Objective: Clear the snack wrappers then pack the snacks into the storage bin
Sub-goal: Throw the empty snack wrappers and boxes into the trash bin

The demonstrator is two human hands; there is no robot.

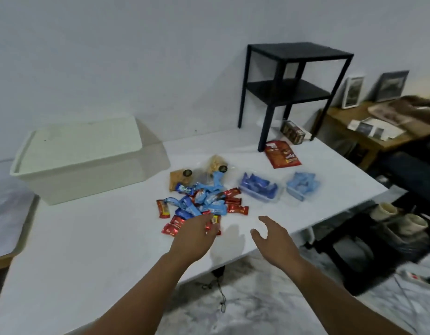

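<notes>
L hand (197, 234) is reaching into the near edge of the loose pile of red & blue foil snack wrappers (201, 205), fingers seemingly pinching a red one, tho blurred. R hand (272, 232) is hovering just right of the pile, fingers spread wide, holding nothing. White lidded plastic storage bin (83, 155) is sitting left of the pile w/ lid on.

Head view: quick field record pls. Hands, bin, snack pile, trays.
left hand: over near edge of snack pile, fingers on a red wrapper, grip unclear
right hand: open, above table, holds nothing
storage bin: white, lid on, left of pile
trays: two clear tubs of blue packets, right of pile
red bag: flat, by black stand
</notes>
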